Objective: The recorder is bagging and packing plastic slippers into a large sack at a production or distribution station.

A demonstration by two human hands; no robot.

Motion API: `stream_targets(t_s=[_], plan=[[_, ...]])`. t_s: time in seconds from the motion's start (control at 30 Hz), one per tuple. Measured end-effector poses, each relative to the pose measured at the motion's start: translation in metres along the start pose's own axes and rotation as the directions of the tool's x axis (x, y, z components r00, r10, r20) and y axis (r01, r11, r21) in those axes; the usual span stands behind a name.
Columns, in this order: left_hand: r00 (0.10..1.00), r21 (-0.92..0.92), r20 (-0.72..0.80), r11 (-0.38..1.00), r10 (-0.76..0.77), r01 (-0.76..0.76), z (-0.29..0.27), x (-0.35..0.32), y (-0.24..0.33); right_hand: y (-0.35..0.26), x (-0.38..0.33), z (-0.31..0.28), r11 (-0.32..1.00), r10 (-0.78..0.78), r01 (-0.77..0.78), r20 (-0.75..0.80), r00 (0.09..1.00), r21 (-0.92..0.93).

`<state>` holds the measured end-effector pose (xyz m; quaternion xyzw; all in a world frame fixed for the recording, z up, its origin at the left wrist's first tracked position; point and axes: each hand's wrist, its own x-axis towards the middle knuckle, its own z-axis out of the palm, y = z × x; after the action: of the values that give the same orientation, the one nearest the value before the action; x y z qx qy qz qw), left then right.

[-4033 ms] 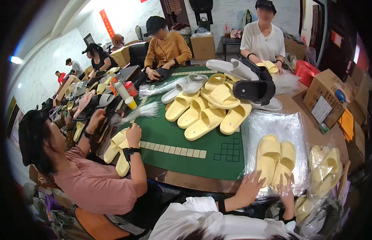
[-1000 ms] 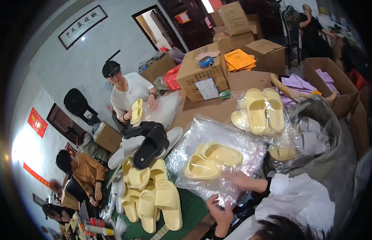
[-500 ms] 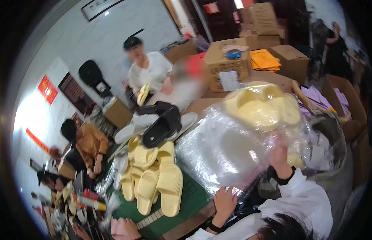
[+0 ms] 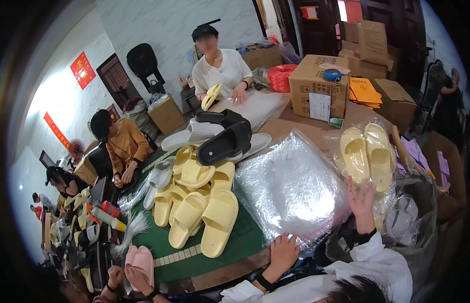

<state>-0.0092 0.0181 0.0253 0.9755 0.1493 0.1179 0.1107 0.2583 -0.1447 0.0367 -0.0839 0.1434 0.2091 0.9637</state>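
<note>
Palm up with its fingers spread, my right hand (image 4: 362, 199) is just below a pair of pale yellow slippers (image 4: 366, 155) in a see-through plastic bag. I cannot tell whether the fingertips touch the bag, or whether it rests on anything. My left hand (image 4: 284, 252) lies flat, fingers extended, on the near edge of a stack of shiny plastic bags (image 4: 290, 187). To the left, several loose yellow slippers (image 4: 219, 222) are heaped on the green tabletop (image 4: 235, 247), with black slippers (image 4: 225, 144) and grey-white slippers (image 4: 192, 134) behind them.
By my right arm stands a grey sack (image 4: 422, 212) holding bagged grey slippers (image 4: 401, 217). Beyond are a cardboard box (image 4: 316, 83), orange packets (image 4: 364, 92) and red twine (image 4: 283, 77). Across the table a person (image 4: 222, 76) holds a yellow slipper; at lower left another person's hands (image 4: 136, 279) touch pink slippers (image 4: 140, 262).
The bagged yellow slippers have moved right, off the plastic stack. My right hand has opened out, palm up, below them, while my left stays on the stack. The view has shifted.
</note>
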Motion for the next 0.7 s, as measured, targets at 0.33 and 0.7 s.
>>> stream_targets(t_s=[0.33,0.7], plan=[[1.0,0.001,-0.008,1.0,0.008,-0.008,0.01,-0.004,-0.002,0.095,-0.079,0.002,0.998,-0.058,0.058,0.06,0.997,0.009],[1.0,0.028,-0.002,0.999,0.028,-0.028,0.014,-0.002,-0.003,0.146,-0.068,-0.06,-0.692,0.488,0.708,0.629,0.606,-0.145]])
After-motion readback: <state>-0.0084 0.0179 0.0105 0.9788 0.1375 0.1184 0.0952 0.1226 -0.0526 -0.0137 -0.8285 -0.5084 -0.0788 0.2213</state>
